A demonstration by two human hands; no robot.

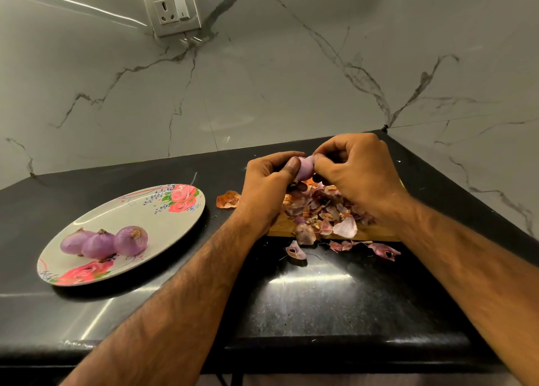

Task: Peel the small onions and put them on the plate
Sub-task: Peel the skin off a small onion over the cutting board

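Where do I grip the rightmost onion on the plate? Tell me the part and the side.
Pinch the rightmost onion across its rounded belly, front to back, coming down from the right. Its left flank sits against the middle onion, while its right side faces bare plate.

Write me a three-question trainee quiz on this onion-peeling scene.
1. True or false: the plate holds five peeled onions.
2. The peel pile lies mostly on: A the plate, B the wooden board, C the socket.
3. What do the left hand and right hand grip together?
Key: 1 false, three peeled onions; 2 B; 3 a small onion.
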